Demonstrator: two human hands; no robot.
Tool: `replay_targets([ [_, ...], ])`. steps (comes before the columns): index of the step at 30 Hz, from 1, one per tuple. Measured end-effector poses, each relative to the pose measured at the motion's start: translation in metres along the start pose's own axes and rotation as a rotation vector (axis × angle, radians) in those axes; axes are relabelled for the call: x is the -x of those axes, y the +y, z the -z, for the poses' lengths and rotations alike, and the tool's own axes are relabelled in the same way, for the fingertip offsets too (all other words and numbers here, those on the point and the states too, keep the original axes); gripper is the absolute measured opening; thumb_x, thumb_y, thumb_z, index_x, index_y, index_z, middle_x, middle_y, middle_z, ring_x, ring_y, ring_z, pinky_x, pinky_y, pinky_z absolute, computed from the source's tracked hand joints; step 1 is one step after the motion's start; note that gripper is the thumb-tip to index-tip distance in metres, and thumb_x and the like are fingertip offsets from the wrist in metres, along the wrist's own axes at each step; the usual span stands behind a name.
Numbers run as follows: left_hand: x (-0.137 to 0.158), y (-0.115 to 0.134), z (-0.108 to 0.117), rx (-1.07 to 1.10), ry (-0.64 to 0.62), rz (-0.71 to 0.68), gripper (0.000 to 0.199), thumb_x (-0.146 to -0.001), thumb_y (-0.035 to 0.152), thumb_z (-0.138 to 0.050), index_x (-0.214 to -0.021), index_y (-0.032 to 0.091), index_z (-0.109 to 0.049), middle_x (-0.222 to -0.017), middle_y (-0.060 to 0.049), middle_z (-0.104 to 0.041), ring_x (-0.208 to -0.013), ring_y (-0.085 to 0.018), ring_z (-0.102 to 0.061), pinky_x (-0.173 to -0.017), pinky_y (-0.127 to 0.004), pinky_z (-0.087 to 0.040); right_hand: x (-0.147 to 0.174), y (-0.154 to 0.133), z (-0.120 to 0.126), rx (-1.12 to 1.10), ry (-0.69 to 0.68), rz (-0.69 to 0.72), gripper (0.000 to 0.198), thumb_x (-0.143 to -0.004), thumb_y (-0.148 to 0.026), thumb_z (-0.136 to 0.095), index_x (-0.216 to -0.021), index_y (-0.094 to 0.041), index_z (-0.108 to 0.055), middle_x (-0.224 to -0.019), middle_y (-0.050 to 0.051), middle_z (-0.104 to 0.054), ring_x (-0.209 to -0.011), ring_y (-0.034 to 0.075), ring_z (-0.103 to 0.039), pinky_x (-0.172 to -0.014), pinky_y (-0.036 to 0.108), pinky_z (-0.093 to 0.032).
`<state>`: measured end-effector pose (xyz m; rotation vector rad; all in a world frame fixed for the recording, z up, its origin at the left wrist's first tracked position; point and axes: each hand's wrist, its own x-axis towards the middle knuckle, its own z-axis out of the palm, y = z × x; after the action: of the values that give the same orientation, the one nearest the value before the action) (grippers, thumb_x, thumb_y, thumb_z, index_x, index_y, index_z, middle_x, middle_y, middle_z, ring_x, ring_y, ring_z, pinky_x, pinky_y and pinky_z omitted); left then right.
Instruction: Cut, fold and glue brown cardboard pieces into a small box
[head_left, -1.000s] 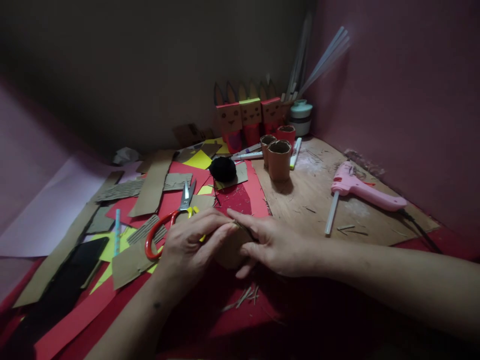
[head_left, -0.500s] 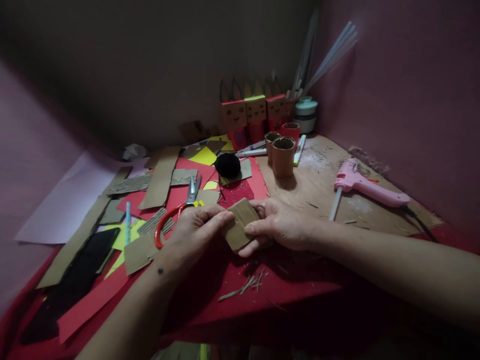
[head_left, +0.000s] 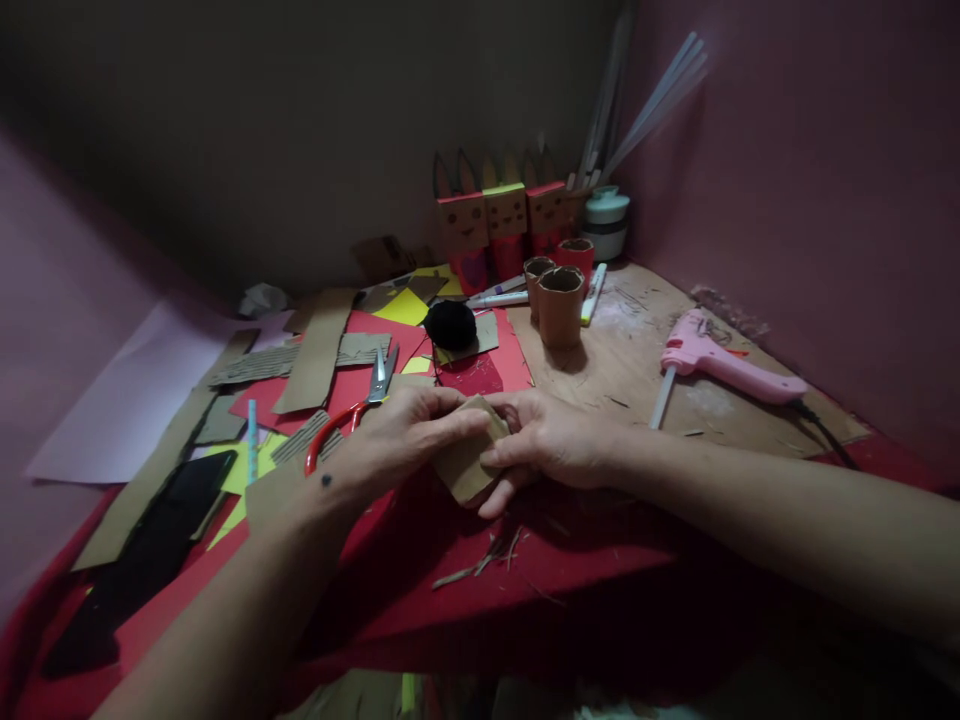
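Between my hands, above the front of the red-covered table, is a small brown cardboard piece (head_left: 466,467). My left hand (head_left: 420,430) grips its upper left side, thumb lying across the face. From the right, my right hand (head_left: 544,440) pinches the edge, thumb on top and fingers underneath. Orange-handled scissors (head_left: 380,375) lie with blades pointing away, just beyond my left hand and partly hidden by it. Past the hands rests a ball of black yarn (head_left: 450,325). Thin cardboard shreds (head_left: 484,562) are scattered on the cloth below.
A pink glue gun (head_left: 720,365) lies at right on a brown board (head_left: 630,375). Cardboard tubes (head_left: 561,310) stand near box-headed figures with ears (head_left: 463,225). At left are cardboard strips (head_left: 315,350), a black phone-like object (head_left: 176,520) and a striped stick (head_left: 253,440).
My left hand has slid right and farther over the cardboard piece, its thumb now covering more of the face. My right hand keeps its grip. The view has shifted slightly.
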<state>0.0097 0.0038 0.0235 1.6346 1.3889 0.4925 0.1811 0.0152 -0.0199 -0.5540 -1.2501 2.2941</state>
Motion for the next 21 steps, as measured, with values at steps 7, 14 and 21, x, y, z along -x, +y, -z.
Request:
replay_targets([
  [7,-0.015,-0.009,0.002,0.529,0.045,0.116,0.023,-0.064,0.034,-0.082,-0.064,0.014,-0.072,-0.055,-0.004,-0.067,-0.046,-0.013,-0.058,-0.042,-0.021,-0.044,-0.001,-0.003,0.01,-0.156,-0.088,0.028,0.022,-0.084,-0.012,-0.057,-0.105,-0.009,-0.059,-0.078,0.006,-0.067,-0.075,0.02,-0.073,-0.078,0.04,-0.062],
  [14,-0.018,-0.021,0.004,0.674,0.093,0.078,0.034,-0.06,0.042,-0.084,-0.068,0.011,-0.071,-0.058,-0.006,-0.069,-0.049,-0.015,-0.062,-0.048,-0.024,-0.05,-0.003,0.001,0.006,-0.105,-0.08,0.17,0.028,-0.083,-0.004,-0.053,-0.11,-0.008,-0.062,-0.079,0.007,-0.071,-0.074,0.016,-0.073,-0.077,0.031,-0.06],
  [21,-0.01,-0.022,-0.005,0.617,0.128,-0.003,0.031,-0.076,0.045,-0.074,-0.083,0.015,-0.069,-0.066,-0.002,-0.068,-0.056,-0.013,-0.061,-0.051,-0.022,-0.048,-0.001,-0.002,0.0,-0.045,0.005,0.164,0.041,-0.09,-0.001,-0.039,-0.124,-0.011,-0.059,-0.074,0.003,-0.072,-0.067,0.013,-0.073,-0.072,0.026,-0.06],
])
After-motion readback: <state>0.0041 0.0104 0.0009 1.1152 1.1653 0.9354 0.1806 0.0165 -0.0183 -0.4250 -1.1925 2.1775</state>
